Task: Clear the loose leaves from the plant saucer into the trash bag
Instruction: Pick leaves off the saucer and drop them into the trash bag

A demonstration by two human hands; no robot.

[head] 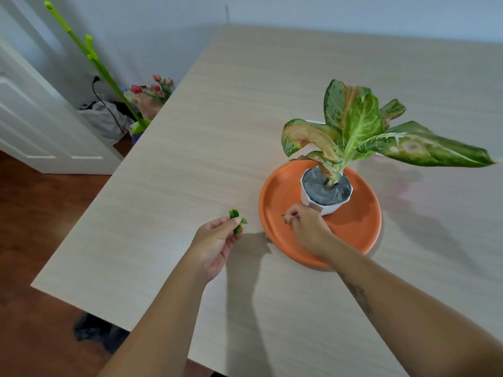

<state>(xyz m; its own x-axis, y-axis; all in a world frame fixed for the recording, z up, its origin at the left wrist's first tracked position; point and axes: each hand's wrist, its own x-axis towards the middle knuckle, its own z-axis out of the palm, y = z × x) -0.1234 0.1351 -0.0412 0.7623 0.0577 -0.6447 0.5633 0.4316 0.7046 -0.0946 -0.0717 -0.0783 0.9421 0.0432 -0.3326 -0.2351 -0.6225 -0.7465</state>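
Note:
An orange plant saucer [356, 227] sits on the light wooden table [190, 148], carrying a white pot [326, 208] with a large-leaved plant [359, 126]. My left hand [217, 240] hovers left of the saucer, pinching a small bunch of green leaves [236, 217] between thumb and fingers. Over the saucer's near-left part my right hand [307, 229] is closed on a small green leaf [285, 219], mostly hidden by the fingers. A dark bag-like shape [92, 330] lies on the floor below the table's near-left edge; I cannot tell whether it is the trash bag.
A green mop [95, 63] leans against the wall at the back left, beside a grey bag [103, 118] and a bunch of pink tulips [152, 91]. A white door [32, 110] stands at the far left. Brown wooden floor [40, 213] runs along the table's left side.

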